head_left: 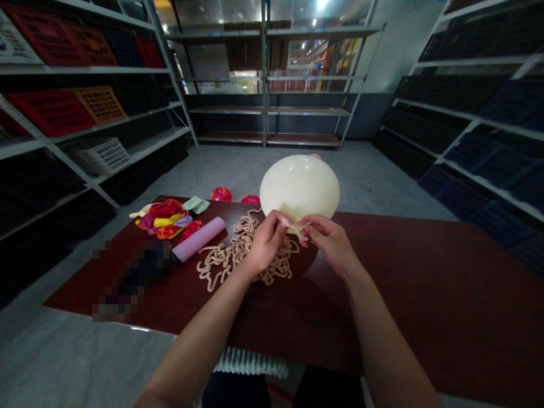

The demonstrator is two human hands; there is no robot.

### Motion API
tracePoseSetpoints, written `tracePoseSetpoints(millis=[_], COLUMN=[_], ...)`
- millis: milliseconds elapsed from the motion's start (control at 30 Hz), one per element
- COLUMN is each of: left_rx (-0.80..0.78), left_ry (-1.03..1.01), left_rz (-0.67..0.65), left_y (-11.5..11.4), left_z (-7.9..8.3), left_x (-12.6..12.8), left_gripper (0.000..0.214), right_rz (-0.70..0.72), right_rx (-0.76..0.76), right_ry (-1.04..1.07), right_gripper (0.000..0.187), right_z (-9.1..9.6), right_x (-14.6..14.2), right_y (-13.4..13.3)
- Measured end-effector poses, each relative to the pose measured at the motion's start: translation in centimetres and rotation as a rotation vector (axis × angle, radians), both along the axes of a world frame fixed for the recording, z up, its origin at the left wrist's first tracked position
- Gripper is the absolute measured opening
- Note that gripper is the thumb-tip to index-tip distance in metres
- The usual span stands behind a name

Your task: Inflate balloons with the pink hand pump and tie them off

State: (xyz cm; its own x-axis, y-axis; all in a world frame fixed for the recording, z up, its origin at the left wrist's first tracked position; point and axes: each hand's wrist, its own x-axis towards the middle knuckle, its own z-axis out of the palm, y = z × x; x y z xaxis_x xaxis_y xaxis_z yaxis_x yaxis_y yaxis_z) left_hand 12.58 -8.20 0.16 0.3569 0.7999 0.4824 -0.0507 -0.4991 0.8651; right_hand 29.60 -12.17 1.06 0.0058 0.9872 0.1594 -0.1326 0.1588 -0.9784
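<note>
A large cream-white balloon [300,184], blown up, rises above the far edge of the dark red-brown table [395,272]. At its lower end, my left hand [270,238] and my right hand [329,238] pinch the stretched neck between fingers and thumbs. Both hands are closed on it, close together. Below and left of them spreads a pile of tan, curly string-like pieces [242,249]; my left hand hangs over its right side. Whether a tan piece is also between my fingers I cannot make out.
Left of the pile lies a pink-purple cylinder [199,239]. Behind it are crumpled, colourful uninflated balloons [165,218] and a pale green paper [196,204]. Red round balloons [221,194] show beyond the far edge. Shelves with crates [100,105] stand on both sides.
</note>
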Motion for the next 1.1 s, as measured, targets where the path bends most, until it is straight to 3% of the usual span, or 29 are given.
tracePoseSetpoints(millis=[200,300,433,533,667,867,1100], left_rx=[-0.260,-0.312,-0.241,-0.089,-0.005,-0.048,-0.076], left_ry=[-0.330,-0.384,-0.230,-0.069,-0.025,-0.092,-0.079], left_rz=[-0.140,-0.189,-0.206,-0.155,-0.143,-0.104,0.016], left_y=[0.6,0.8,0.4,-0.1,-0.2,-0.1,-0.6], left_z=[0.3,0.3,0.5,1.1,1.9,1.9,1.7], left_x=[0.3,0.3,0.0,-0.4,-0.6,-0.5,-0.1], left_gripper=[0.030,0.030,0.029,0.028,0.028,0.024,0.023], right_rz=[-0.065,-0.047,-0.024,-0.021,0.051,0.125,0.031], right_rx=[0.090,0.082,-0.010,-0.052,-0.024,0.047,0.075], right_ry=[-0.380,-0.310,0.081,0.206,0.070,-0.084,-0.105], right_gripper=[0.021,0.022,0.026,0.025,0.028,0.025,0.023], right_z=[0.1,0.4,0.5,0.4,0.4,0.9,1.0], right_x=[0.0,-0.2,-0.7,-0.9,-0.9,-1.0,-2.7], right_y=[-0.3,-0.5,-0.6,-0.7,-1.1,-1.3,-1.4])
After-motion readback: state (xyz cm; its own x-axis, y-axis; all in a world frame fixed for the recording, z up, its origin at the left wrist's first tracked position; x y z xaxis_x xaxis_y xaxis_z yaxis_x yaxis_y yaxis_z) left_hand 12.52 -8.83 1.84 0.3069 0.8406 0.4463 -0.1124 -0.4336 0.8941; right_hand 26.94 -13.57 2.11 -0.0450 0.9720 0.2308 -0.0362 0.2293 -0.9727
